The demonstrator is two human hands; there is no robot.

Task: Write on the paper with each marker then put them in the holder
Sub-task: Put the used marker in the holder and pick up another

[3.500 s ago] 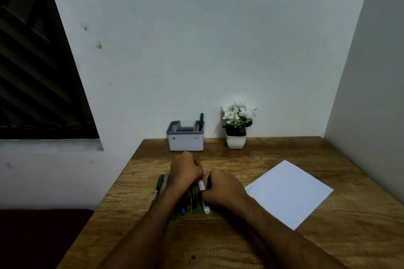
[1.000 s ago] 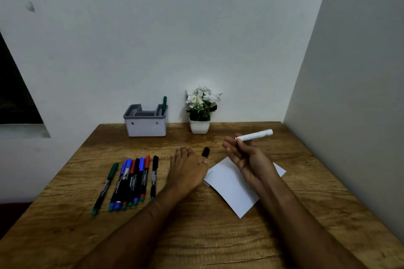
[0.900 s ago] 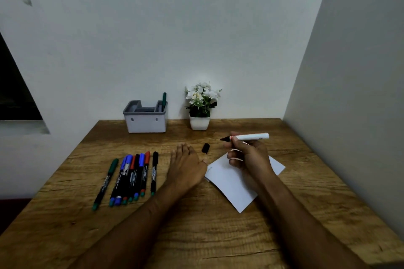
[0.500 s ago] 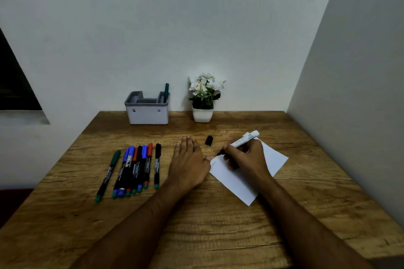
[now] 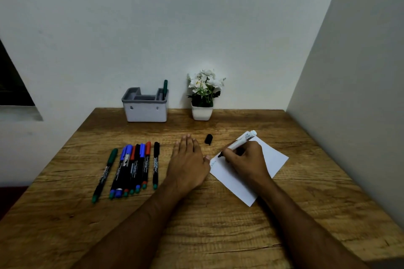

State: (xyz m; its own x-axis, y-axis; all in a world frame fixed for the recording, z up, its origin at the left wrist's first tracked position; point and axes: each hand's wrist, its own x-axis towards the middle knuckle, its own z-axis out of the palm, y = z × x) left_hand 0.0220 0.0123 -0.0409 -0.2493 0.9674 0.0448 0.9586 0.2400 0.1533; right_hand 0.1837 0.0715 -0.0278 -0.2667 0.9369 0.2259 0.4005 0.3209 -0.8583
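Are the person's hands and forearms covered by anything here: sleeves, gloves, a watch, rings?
No. Both forearms are bare up to the frame's bottom edge, with no sleeve in view. The left hand and right hand are ungloved, and no watch, band or ring shows on either wrist or on the visible fingers.

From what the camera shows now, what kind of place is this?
Probably a small writing desk in a room corner: a wooden table against plain walls, a grey pen holder, a potted plant, a row of markers.

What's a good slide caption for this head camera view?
Right hand writes on paper with white marker; left hand rests flat beside it.
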